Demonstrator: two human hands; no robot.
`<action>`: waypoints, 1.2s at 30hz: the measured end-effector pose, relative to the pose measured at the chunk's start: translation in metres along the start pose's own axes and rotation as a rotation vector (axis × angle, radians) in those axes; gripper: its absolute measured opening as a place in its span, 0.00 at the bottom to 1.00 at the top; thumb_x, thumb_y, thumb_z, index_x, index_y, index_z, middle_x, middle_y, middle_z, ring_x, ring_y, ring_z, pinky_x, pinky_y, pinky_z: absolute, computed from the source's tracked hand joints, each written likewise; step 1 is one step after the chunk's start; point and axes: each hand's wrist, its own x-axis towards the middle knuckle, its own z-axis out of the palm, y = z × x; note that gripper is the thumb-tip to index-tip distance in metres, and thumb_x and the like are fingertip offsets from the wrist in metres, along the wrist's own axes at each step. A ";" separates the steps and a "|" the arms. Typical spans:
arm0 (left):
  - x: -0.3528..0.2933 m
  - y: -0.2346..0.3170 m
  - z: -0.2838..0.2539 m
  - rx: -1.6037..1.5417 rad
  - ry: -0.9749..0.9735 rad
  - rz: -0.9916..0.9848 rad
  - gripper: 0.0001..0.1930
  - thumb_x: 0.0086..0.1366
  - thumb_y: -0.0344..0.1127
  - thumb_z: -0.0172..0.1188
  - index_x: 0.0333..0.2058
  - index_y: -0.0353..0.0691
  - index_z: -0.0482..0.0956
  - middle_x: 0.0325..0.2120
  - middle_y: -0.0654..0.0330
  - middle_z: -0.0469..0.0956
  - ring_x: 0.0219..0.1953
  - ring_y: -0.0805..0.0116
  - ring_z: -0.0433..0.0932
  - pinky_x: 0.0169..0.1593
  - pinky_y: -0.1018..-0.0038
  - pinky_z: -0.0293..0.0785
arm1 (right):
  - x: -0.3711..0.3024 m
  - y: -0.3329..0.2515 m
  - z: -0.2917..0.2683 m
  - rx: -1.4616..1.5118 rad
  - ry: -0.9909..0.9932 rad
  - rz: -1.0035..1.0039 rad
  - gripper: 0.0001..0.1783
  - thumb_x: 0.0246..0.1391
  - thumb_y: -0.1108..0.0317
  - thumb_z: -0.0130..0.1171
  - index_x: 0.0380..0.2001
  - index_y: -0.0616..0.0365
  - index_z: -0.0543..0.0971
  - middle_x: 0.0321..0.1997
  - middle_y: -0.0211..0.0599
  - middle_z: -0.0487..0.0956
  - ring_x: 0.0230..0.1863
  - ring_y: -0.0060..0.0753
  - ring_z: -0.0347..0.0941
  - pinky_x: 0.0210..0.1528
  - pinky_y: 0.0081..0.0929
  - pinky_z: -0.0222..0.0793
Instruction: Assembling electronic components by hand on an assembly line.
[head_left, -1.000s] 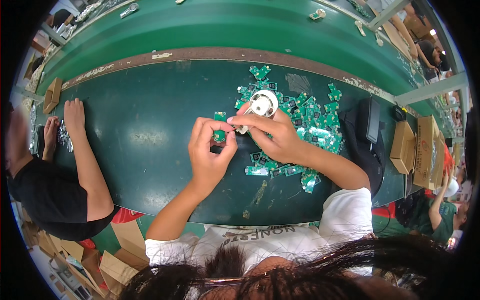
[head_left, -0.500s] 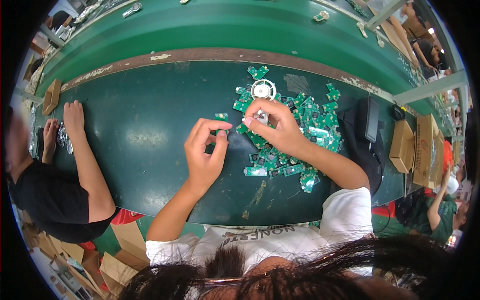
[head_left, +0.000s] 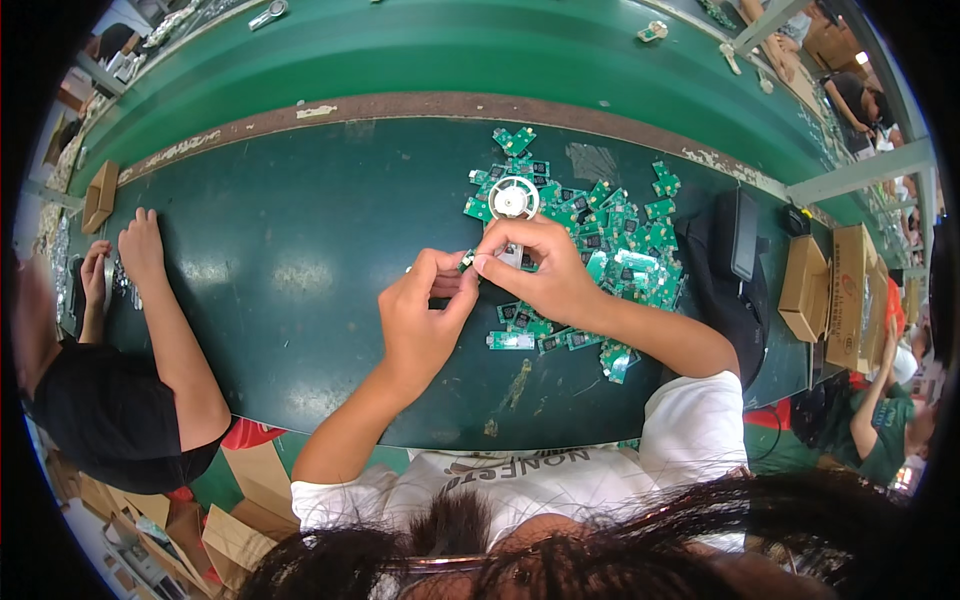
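Note:
My left hand (head_left: 424, 318) pinches a small green circuit board (head_left: 467, 261), mostly hidden by the fingers. My right hand (head_left: 548, 275) is closed around the body of a small white fan-like part with a round, ringed head (head_left: 514, 198); the head sticks out beyond the knuckles. Thumb and forefinger of that hand meet the board at the left hand's fingertips. What lies inside the right palm is mostly covered. Spread under and to the right of my right hand is a pile of green circuit boards (head_left: 632, 262), lying flat on the dark green table (head_left: 300, 330).
A black bag (head_left: 712, 300) with a dark case (head_left: 744, 238) on it lies right of the pile. Open cardboard boxes (head_left: 803, 290) stand further right. On the left, a co-worker's arms (head_left: 175, 330) rest over the table. A green conveyor belt (head_left: 400, 60) runs behind the table's raised edge.
My left hand has moved right with the board until both hands' fingertips meet. My right hand and the white fan-like part have shifted slightly left and nearer to me.

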 end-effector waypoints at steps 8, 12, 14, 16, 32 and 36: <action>0.002 0.003 0.001 0.059 0.076 0.056 0.07 0.54 0.22 0.65 0.28 0.32 0.74 0.25 0.56 0.80 0.26 0.70 0.82 0.28 0.77 0.77 | -0.001 0.001 0.004 -0.093 0.063 -0.089 0.04 0.48 0.76 0.61 0.26 0.60 0.76 0.28 0.30 0.74 0.32 0.25 0.69 0.36 0.25 0.63; 0.000 0.000 0.001 0.091 0.070 0.057 0.07 0.55 0.22 0.64 0.28 0.32 0.73 0.23 0.56 0.79 0.25 0.70 0.81 0.27 0.77 0.77 | -0.002 0.001 0.005 -0.101 0.081 -0.102 0.04 0.47 0.76 0.62 0.25 0.60 0.75 0.28 0.31 0.74 0.32 0.26 0.69 0.35 0.25 0.64; 0.000 -0.001 0.001 0.082 0.060 0.040 0.07 0.55 0.22 0.64 0.27 0.32 0.72 0.23 0.55 0.79 0.24 0.70 0.81 0.27 0.76 0.76 | -0.002 0.001 0.005 -0.130 0.086 -0.118 0.04 0.46 0.76 0.62 0.24 0.60 0.75 0.28 0.31 0.74 0.32 0.26 0.69 0.35 0.25 0.64; 0.000 0.000 0.002 0.106 0.049 0.029 0.08 0.55 0.23 0.64 0.27 0.32 0.71 0.22 0.55 0.79 0.24 0.69 0.81 0.26 0.76 0.77 | -0.003 0.002 0.006 -0.145 0.073 -0.101 0.04 0.46 0.76 0.62 0.24 0.60 0.75 0.28 0.31 0.74 0.32 0.26 0.69 0.34 0.25 0.64; 0.001 -0.004 0.004 0.292 0.073 0.200 0.09 0.53 0.23 0.65 0.28 0.35 0.72 0.22 0.56 0.78 0.24 0.66 0.81 0.25 0.76 0.76 | -0.002 0.007 0.005 0.124 0.020 0.095 0.04 0.50 0.77 0.59 0.24 0.63 0.74 0.27 0.29 0.72 0.31 0.19 0.66 0.33 0.22 0.61; -0.002 -0.006 0.005 0.367 0.094 0.372 0.10 0.51 0.22 0.67 0.31 0.33 0.75 0.23 0.55 0.79 0.24 0.66 0.82 0.27 0.77 0.76 | -0.002 0.005 0.005 0.252 0.007 0.141 0.04 0.51 0.77 0.58 0.25 0.63 0.73 0.29 0.29 0.70 0.31 0.18 0.64 0.33 0.19 0.60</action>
